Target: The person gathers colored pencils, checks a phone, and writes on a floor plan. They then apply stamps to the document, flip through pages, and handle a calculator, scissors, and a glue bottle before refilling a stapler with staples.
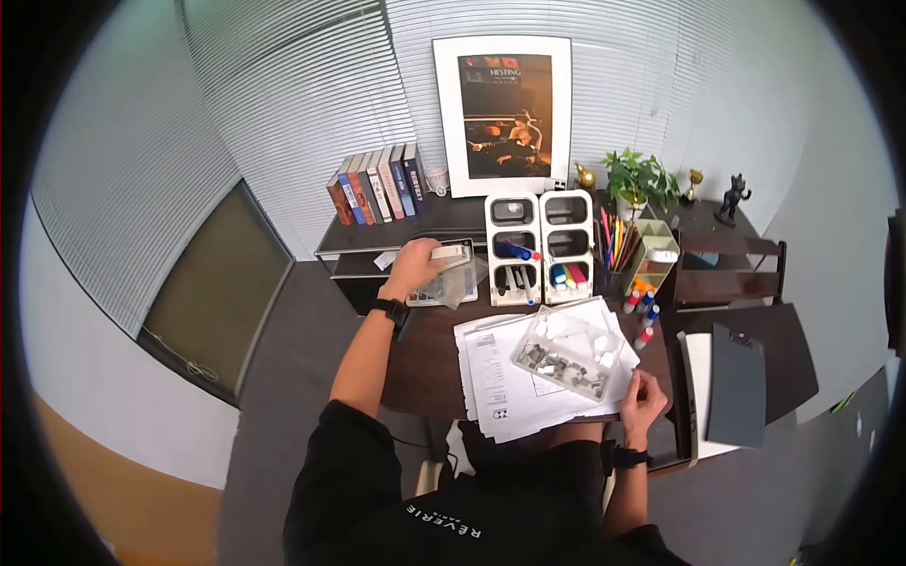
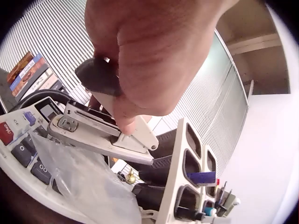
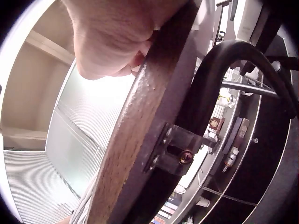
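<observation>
Our left hand [image 1: 412,269] is gripping a slim white stapler with a black top [image 2: 93,141], its long axis lying crosswise over a white, dark-keyed calculator [image 2: 21,155], leftward and beyond the white paper stack [image 1: 484,368], by whose right edge our right hand [image 1: 644,406] is curling, its hold unclear.

Noted white stapler [image 2: 93,143] with dark-tipped handle, gripped base-down in left hand [image 1: 412,269], positioned over calculator [image 2: 41,171] and clear plastic bag [image 2: 91,179]. Unable to confirm contact beneath. Noted printed white sheets [image 1: 486,368], unevenly stacked, flat on brown table [image 1: 420,368] under clear box [image 1: 570,355], right edge at right hand [image 1: 644,406].
</observation>
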`<move>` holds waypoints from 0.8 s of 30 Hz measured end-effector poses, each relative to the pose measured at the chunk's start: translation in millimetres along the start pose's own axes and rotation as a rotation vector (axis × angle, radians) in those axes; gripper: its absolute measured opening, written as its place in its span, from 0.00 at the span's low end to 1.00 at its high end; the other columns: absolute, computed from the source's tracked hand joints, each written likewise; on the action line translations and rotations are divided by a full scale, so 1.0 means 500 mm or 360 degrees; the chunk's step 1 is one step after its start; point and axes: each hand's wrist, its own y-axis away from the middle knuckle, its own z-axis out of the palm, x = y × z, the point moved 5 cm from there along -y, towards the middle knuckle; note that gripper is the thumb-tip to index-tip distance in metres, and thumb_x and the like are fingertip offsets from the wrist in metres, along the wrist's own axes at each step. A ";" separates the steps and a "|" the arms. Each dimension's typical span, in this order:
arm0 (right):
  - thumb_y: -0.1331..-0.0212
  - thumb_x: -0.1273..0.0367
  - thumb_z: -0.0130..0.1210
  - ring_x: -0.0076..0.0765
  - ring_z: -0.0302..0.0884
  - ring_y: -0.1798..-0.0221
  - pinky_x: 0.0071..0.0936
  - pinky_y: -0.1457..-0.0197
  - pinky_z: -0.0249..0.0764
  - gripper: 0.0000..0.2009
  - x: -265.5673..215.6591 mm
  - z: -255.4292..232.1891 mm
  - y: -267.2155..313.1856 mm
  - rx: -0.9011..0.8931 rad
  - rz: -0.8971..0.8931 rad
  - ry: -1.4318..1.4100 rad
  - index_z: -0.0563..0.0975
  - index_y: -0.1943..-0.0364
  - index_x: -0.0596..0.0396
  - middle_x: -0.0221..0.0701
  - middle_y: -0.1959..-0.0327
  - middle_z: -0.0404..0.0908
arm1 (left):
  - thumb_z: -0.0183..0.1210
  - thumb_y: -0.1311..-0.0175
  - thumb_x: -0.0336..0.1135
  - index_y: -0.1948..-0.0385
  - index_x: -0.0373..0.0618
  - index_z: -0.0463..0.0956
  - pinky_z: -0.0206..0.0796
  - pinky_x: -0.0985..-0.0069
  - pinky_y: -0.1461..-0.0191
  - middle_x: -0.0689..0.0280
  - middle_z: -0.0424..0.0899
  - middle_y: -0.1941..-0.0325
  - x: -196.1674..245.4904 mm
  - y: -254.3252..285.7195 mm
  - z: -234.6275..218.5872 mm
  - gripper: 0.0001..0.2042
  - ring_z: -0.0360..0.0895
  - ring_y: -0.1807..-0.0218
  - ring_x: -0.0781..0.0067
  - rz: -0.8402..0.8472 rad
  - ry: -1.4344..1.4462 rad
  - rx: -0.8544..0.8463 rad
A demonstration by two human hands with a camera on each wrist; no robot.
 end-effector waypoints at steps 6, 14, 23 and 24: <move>0.37 0.73 0.60 0.24 0.68 0.84 0.27 0.79 0.62 0.05 -0.021 -0.002 -0.008 0.0007 0.0069 -0.0115 0.82 0.68 0.61 0.31 0.85 0.74 | 0.69 0.46 0.31 0.57 0.35 0.83 0.73 0.60 0.50 0.49 0.86 0.58 0.029 0.063 -0.037 0.15 0.83 0.55 0.44 -0.0171 0.0290 -0.0043; 0.40 0.76 0.61 0.30 0.70 0.85 0.27 0.80 0.63 0.02 -0.018 -0.011 -0.008 0.0038 0.0066 -0.0132 0.82 0.69 0.60 0.34 0.85 0.74 | 0.71 0.47 0.32 0.58 0.36 0.83 0.74 0.63 0.56 0.49 0.86 0.60 0.224 0.148 -0.096 0.16 0.83 0.60 0.45 0.0245 0.0167 -0.0249; 0.42 0.76 0.62 0.28 0.70 0.87 0.25 0.82 0.63 0.01 -0.030 -0.022 -0.010 0.0131 0.0037 -0.0162 0.82 0.69 0.60 0.33 0.85 0.74 | 0.70 0.46 0.37 0.57 0.37 0.82 0.74 0.58 0.59 0.47 0.85 0.65 0.301 0.203 0.018 0.17 0.83 0.61 0.44 0.0157 0.0068 -0.0509; 0.42 0.76 0.62 0.27 0.69 0.87 0.25 0.82 0.63 0.01 -0.032 -0.024 -0.010 0.0134 0.0024 -0.0190 0.82 0.69 0.60 0.34 0.85 0.74 | 0.70 0.47 0.37 0.54 0.37 0.81 0.74 0.57 0.59 0.45 0.85 0.66 0.292 0.209 0.026 0.19 0.83 0.61 0.44 0.0049 0.0028 -0.0456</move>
